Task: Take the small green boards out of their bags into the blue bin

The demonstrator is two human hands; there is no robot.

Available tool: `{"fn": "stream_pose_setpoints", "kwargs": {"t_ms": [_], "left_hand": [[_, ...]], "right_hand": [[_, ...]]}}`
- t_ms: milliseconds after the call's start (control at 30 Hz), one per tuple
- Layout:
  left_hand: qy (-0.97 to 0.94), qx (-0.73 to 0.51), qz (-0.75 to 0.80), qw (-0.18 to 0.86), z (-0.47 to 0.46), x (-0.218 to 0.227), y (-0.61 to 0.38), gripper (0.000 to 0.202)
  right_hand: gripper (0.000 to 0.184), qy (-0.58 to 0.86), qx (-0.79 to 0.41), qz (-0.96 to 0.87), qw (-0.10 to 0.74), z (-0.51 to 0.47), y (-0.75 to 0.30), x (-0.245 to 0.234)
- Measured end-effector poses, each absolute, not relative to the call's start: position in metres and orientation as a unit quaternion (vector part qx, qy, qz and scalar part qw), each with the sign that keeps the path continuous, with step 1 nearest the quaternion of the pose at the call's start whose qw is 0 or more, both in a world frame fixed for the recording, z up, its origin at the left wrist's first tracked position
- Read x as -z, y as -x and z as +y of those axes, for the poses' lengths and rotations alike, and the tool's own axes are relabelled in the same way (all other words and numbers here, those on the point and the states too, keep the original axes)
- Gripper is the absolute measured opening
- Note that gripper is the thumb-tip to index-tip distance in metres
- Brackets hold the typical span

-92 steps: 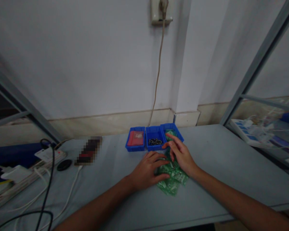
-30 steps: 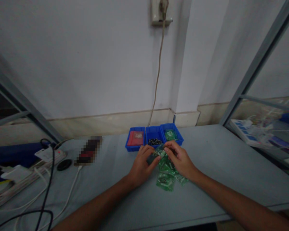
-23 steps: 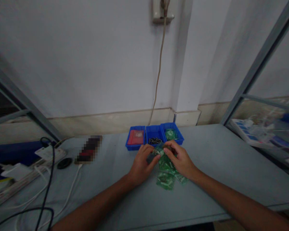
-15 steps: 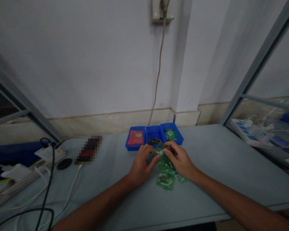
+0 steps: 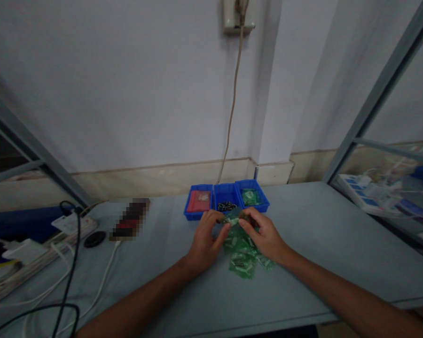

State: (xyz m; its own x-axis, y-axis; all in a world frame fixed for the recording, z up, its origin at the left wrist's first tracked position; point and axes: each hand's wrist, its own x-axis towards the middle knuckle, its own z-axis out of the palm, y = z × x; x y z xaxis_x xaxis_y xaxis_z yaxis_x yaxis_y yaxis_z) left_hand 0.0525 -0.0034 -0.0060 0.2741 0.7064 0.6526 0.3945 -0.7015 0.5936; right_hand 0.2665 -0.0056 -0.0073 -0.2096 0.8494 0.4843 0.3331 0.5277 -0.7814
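Note:
My left hand [image 5: 206, 239] and my right hand [image 5: 262, 234] meet just in front of the blue bins, both pinching one small green plastic packet [image 5: 233, 217] held a little above the table. Under and in front of the hands lies a loose pile of green packets [image 5: 242, 260] on the grey table [image 5: 310, 244]. Behind the hands stand three small blue bins: the left bin [image 5: 198, 203] holds a red packet, the middle bin [image 5: 225, 201] holds small dark parts, the right bin [image 5: 252, 195] holds green packets.
At the left lie a power strip [image 5: 70, 225] with white and black cables, a black round disc [image 5: 94, 239] and a blurred dark object [image 5: 129, 220]. A cord [image 5: 232, 108] hangs from a wall socket. A metal frame post [image 5: 370, 103] and shelf clutter stand at the right.
Three seconds ago both hands lay on the packet pile, the right one reaching toward the right bin. Since then they have lifted one packet between their fingertips and hold it nearly still.

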Motion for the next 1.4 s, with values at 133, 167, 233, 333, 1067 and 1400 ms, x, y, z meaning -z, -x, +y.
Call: {"fn": "stream_pose_setpoints", "kwargs": {"t_ms": [133, 167, 233, 333, 1067, 1400], "left_hand": [[-0.784, -0.483, 0.356, 0.160, -0.0031, 0.0069, -0.0528, 0.006], [-0.785, -0.480, 0.357, 0.159, -0.0030, 0.0072, -0.0529, 0.006], [-0.789, -0.473, 0.358, 0.160, -0.0028, 0.0081, -0.0530, 0.007], [-0.794, -0.465, 0.356, 0.167, -0.0020, 0.0094, -0.0528, 0.008], [-0.795, -0.450, 0.363, 0.185, -0.0018, 0.0088, -0.0525, 0.014], [-0.800, -0.449, 0.352, 0.186, -0.0012, 0.0081, -0.0523, 0.011]], "right_hand": [[0.012, 0.404, -0.268, -0.734, 0.475, -0.0048, -0.2664, 0.0095], [0.012, 0.404, -0.268, -0.736, 0.472, -0.0047, -0.2663, 0.0099], [0.013, 0.401, -0.271, -0.741, 0.466, -0.0046, -0.2661, 0.0100], [0.016, 0.399, -0.279, -0.746, 0.454, -0.0046, -0.2656, 0.0091], [0.024, 0.386, -0.287, -0.751, 0.453, -0.0035, -0.2653, 0.0086], [0.025, 0.384, -0.269, -0.746, 0.473, -0.0020, -0.2650, 0.0083]]}}
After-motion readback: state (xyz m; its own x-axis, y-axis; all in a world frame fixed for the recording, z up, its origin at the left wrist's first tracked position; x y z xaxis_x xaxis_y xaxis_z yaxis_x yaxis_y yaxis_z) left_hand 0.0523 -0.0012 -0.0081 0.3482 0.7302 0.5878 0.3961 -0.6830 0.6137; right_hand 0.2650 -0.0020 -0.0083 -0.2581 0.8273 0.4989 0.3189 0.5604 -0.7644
